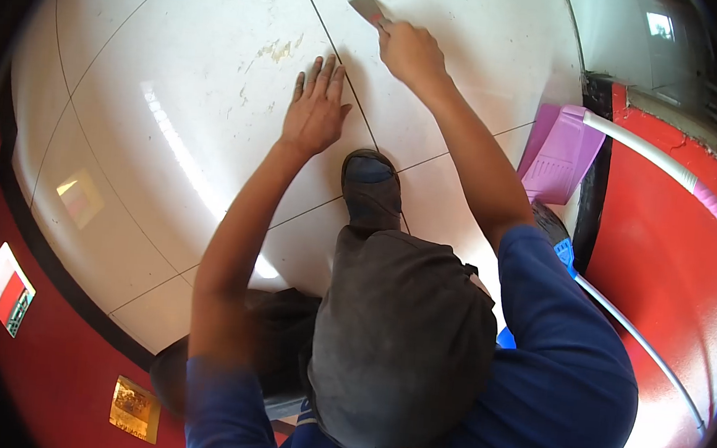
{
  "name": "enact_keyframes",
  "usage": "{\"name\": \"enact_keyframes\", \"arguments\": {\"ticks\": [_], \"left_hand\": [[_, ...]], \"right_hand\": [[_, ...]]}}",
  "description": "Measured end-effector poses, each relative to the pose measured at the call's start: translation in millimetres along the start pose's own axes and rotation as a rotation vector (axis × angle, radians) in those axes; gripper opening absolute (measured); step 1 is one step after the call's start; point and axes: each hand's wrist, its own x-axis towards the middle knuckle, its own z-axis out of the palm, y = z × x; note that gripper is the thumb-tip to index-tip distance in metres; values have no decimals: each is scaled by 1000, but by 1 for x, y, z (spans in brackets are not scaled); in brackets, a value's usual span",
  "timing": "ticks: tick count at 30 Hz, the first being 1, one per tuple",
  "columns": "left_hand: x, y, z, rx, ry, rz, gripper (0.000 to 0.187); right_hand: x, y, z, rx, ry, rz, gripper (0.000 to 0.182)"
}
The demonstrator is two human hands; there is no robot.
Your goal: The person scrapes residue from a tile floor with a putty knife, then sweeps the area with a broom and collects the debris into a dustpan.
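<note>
My right hand [412, 53] is closed around the handle of a scraper [365, 7], whose flat metal blade points to the upper left, close over the white tiled floor [194, 68]. Lower and to the left, my left hand [318, 111] lies flat on the tiles with its fingers stretched out, the fingertips beside a dark joint line. Just beyond those fingertips, a yellowish stain [281, 50] marks the floor, with small dark scuffs around it. My shoe [370, 174] stands on the tiles between both arms.
A pink dustpan [562, 152] with a long white handle leans by the red wall [660, 239] at the right. Below it lies a broom [564, 250] with a blue head and pale pole. Another red wall [54, 343] with a black skirting runs along the left.
</note>
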Motion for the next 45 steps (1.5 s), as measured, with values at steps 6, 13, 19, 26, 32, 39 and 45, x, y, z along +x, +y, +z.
{"name": "enact_keyframes", "arguments": {"ticks": [6,13,19,26,32,39,45], "left_hand": [[15,28,37,-141,138,-178,73],[5,16,34,-69,133,-68,67],[-4,1,37,-57,90,-24,69],[31,-8,33,73,168,104,64],[-11,-196,-22,366,481,-595,71],[-93,-203,-49,281,595,-749,85],[-85,-108,0,264,400,-317,71]], "right_hand": [[-97,66,-11,23,-143,203,34],[-11,26,-29,-9,-60,70,31],[-15,10,-2,18,0,14,32],[12,4,7,142,61,-141,31],[-64,29,-33,429,96,229,31],[-96,-3,-27,679,-22,195,43],[-116,-42,6,678,-136,86,50]]}}
